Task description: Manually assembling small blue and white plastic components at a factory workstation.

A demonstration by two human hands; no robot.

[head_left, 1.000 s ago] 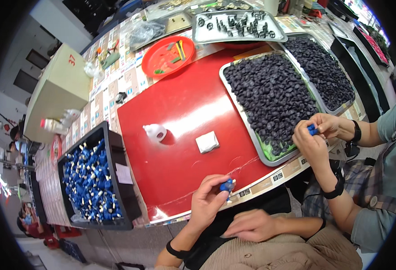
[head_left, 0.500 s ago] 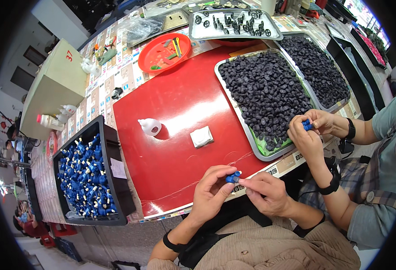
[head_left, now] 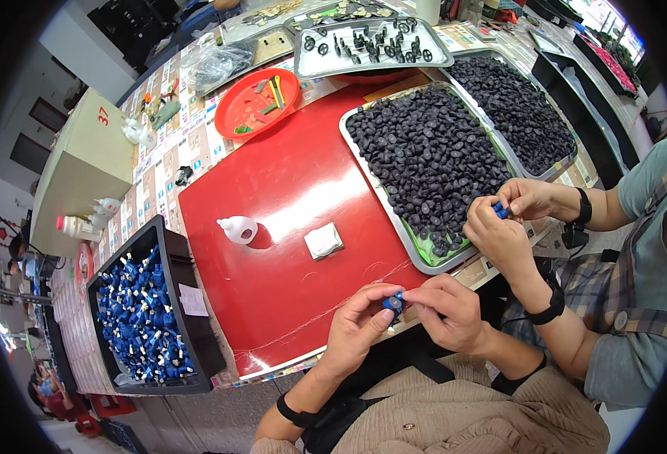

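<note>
Since the earlier frames, the right hand [head_left: 448,312] has been brought up from the lap to meet the left hand [head_left: 358,327], so that the small blue part [head_left: 393,303] is now held between both, just above the near edge of the red mat [head_left: 273,181]. The part is pinched by the fingertips of each hand, the left from below and the right from the side, with the other fingers curled loosely. It is judged to be light, hard moulded plastic, stiff and somewhat smooth, so it is best taken by its sides with thumb and forefinger; little force should be needed, though so small a piece could easily be dropped. On the mat, well apart from the hands, a white squeeze bottle [head_left: 237,228] lies on its side and a folded white cloth [head_left: 323,240] rests near it. A black bin of blue parts [head_left: 146,318] stands at the left, and a tray of black wheels [head_left: 432,159] lies at the right, where a second person's hands [head_left: 511,219] are pinching a similar blue piece.
</note>
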